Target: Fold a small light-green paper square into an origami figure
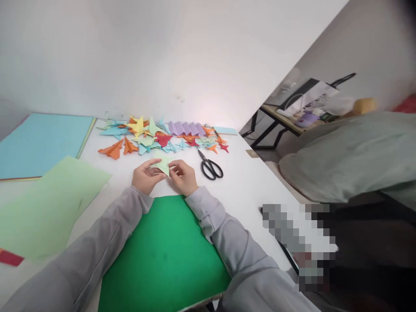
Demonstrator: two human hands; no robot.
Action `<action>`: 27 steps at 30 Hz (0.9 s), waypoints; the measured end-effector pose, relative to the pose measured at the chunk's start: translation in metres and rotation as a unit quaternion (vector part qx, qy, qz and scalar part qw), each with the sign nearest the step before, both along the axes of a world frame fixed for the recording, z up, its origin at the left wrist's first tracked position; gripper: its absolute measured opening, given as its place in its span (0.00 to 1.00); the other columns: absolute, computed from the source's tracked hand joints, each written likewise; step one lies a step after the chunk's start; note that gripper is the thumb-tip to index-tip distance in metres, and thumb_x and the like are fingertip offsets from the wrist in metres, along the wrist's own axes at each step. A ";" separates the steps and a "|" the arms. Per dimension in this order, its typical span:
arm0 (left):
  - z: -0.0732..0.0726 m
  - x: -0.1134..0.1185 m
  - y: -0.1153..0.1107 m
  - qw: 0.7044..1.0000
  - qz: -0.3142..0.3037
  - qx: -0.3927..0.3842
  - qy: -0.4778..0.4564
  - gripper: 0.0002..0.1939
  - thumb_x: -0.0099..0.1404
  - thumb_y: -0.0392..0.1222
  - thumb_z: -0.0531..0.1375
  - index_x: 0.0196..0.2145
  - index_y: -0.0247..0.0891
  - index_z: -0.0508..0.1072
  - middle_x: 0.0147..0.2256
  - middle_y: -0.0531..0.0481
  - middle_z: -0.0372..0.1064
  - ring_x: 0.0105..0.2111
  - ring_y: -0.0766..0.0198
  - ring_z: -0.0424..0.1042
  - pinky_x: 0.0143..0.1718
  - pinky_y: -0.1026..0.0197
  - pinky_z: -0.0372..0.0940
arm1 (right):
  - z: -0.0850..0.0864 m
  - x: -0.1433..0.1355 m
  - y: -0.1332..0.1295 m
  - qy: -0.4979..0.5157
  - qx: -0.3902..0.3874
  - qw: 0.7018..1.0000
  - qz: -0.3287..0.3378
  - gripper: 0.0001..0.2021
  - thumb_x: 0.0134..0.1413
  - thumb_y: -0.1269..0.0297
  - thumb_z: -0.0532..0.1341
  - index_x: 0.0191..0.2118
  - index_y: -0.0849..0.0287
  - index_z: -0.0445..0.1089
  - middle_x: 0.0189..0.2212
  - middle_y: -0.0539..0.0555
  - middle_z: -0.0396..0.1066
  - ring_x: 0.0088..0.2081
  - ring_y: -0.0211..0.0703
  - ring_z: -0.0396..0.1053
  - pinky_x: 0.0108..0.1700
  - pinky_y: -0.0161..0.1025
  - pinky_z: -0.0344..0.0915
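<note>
Between my two hands is a small pale green folded paper [164, 165], held just beyond the far edge of a green mat [165, 251]. My left hand [145, 176] grips its left side with thumb and fingers. On the right side, my right hand [183, 177] pinches the paper's edge. Black-handled scissors [210, 167] lie to the right of my right hand, blades pointing away. Behind my hands, many folded paper pieces in several colours [162, 138] are heaped along the wall, with two orange folded pieces [113, 149] at their left.
Blue sheets [45, 141] lie stacked at the back left, with a large pale green sheet [48, 208] nearer and a red strip [11, 257] beside it. Right of the table, a person's sleeve [341, 156] shows before a side table holding a bag [308, 97].
</note>
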State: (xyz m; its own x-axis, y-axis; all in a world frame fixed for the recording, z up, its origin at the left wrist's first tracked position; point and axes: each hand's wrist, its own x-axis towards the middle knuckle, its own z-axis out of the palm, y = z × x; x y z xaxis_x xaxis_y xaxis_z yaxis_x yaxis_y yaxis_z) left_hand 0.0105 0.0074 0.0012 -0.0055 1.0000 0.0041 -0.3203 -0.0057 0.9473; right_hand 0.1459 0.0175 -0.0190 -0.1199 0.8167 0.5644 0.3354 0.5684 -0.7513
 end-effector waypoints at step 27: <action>-0.019 0.000 -0.001 0.988 0.007 0.110 0.106 0.15 0.41 0.30 0.62 0.31 0.34 0.74 0.45 0.43 0.59 0.28 0.69 0.69 0.30 0.61 0.69 | 0.004 0.008 -0.005 0.057 -0.091 0.993 0.051 0.06 0.42 0.73 0.57 0.29 0.59 0.69 0.24 0.50 0.68 0.22 0.35 0.64 0.21 0.32 0.60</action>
